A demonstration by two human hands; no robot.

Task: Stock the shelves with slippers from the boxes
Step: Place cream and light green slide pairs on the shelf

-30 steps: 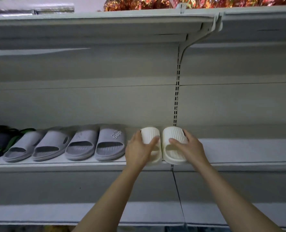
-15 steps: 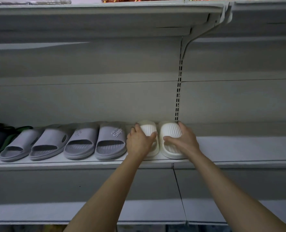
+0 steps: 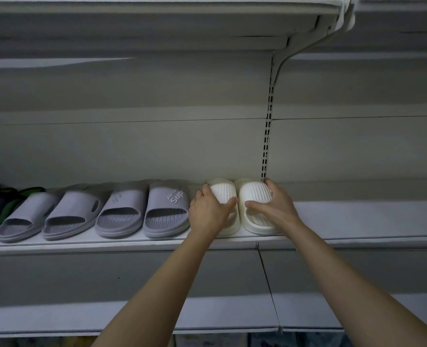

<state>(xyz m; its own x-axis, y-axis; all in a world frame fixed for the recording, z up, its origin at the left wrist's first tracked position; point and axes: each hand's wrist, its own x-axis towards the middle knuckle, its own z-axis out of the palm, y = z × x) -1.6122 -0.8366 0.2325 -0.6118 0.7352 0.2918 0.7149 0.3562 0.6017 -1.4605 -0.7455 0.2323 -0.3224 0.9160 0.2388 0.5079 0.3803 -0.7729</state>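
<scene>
Two white slippers (image 3: 237, 206) on shelf (image 3: 357, 216), each hand's fingers gripping one, four grey slippers (image 3: 112, 211) beside

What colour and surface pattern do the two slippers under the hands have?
Cream-white slippers, with fine lengthwise ribs across the straps; clearest in the head view.

there is one view only, worn on the person's head, so no second view shares the scene. it faces straight at the back panel of the shelf (image 3: 132, 242), level with the space above that shelf, near enough for both forearms to reach it from the bottom edge. above the shelf the underside of the upper shelf (image 3: 157, 26) fills the top edge; below the shelf a lower ledge (image 3: 57, 319) shows. wide-angle bending curves the edges.
</scene>
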